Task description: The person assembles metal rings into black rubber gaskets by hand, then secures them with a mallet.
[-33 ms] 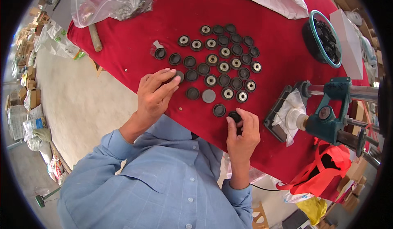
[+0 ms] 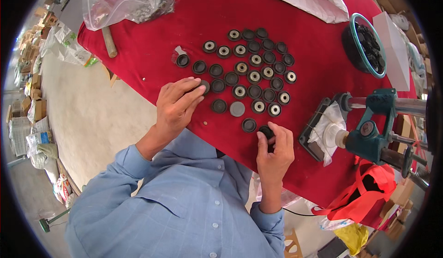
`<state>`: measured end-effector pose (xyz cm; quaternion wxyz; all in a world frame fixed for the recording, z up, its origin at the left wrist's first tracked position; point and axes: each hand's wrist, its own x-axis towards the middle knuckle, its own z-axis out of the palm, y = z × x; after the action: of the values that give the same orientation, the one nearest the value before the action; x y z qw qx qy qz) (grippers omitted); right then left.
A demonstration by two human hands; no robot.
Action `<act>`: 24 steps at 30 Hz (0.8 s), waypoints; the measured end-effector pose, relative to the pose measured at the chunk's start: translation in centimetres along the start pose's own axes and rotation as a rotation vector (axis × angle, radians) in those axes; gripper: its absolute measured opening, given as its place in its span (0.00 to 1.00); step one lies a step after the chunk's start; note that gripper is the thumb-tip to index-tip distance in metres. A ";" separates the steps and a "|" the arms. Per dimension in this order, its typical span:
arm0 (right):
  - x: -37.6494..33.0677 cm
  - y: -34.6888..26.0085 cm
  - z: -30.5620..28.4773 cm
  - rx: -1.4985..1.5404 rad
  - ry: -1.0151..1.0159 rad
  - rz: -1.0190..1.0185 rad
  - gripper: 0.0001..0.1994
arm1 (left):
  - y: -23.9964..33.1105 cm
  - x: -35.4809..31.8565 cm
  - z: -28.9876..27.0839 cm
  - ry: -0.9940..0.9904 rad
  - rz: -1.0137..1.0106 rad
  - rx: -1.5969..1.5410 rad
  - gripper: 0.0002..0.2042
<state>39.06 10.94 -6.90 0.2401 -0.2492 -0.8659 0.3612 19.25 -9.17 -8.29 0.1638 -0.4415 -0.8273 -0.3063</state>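
On the red cloth lie several round black caps, some hollow like the black cap near the front edge. Others carry a shiny ring-shaped metal insert, such as the cap with a metal centre. One smooth grey-faced disc lies among them. My left hand is closed at the fingertips on a black cap at the cluster's left side, partly covered by the fingers. At the near edge, my right hand pinches another black cap between thumb and forefinger.
A teal hand press with a plastic-wrapped base stands at the right. Behind it are a blue-rimmed basin of black parts and a white box. A clear bag of metal pieces and a wooden handle lie far left.
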 end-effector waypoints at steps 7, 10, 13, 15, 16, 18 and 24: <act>-0.1 0.2 0.4 -0.048 0.044 -0.052 0.19 | -0.3 0.0 -0.1 0.017 0.112 0.039 0.17; 0.0 0.2 0.4 -0.067 0.036 -0.062 0.19 | 0.0 0.7 -0.8 -0.078 0.184 0.071 0.18; 0.3 -0.1 0.1 -0.038 0.041 0.007 0.17 | -0.3 1.3 -1.4 -0.148 0.279 0.104 0.19; 0.4 0.2 0.0 -0.017 0.052 0.033 0.16 | -0.1 1.5 -1.8 -0.186 0.323 0.130 0.19; 0.5 0.2 -0.1 0.007 0.066 0.058 0.15 | 0.2 1.4 -1.9 -0.193 0.337 0.129 0.20; 0.6 0.1 0.0 0.034 0.075 0.061 0.14 | 0.3 1.4 -1.9 -0.197 0.357 0.126 0.20; 1.6 -0.2 0.0 0.142 0.164 0.049 0.14 | -0.3 0.9 -1.2 -0.140 0.293 0.027 0.19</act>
<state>37.80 11.83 -6.40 0.3183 -0.2813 -0.8092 0.4059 18.48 -9.56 -7.04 0.1546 -0.5755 -0.7675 -0.2365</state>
